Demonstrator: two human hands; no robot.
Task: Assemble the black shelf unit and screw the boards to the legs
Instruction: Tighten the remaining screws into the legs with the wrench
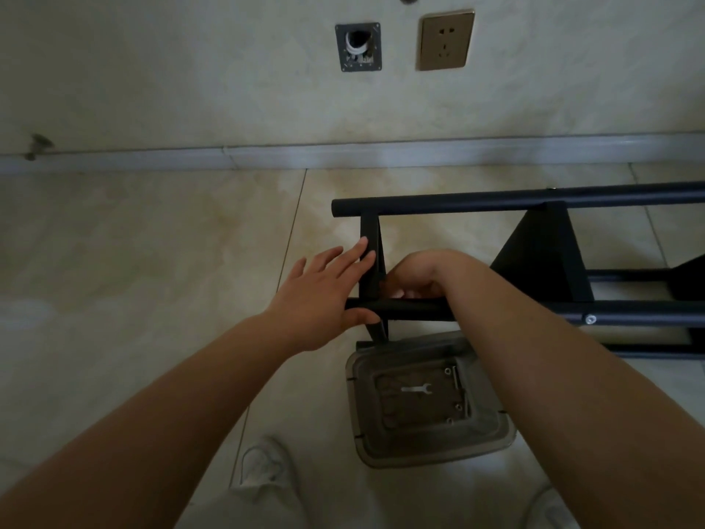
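Observation:
The black shelf unit (pixel 541 246) lies on its side on the tiled floor, its round legs running left to right. My left hand (pixel 324 295) lies flat with straight fingers against the end board (pixel 369 231), thumb under the near leg (pixel 416 309). My right hand (pixel 419 276) reaches behind that near leg beside the end board, fingers curled; what they hold is hidden. A silver screw head (pixel 590 319) shows on the near leg further right.
A clear plastic tray (pixel 492 437) sits on the floor below the near leg, holding a small flat wrench (pixel 416 389) and several screws (pixel 456 379). The wall with a gold socket (pixel 445 40) and baseboard (pixel 343 156) stands behind. My white shoe (pixel 263 467) is at bottom.

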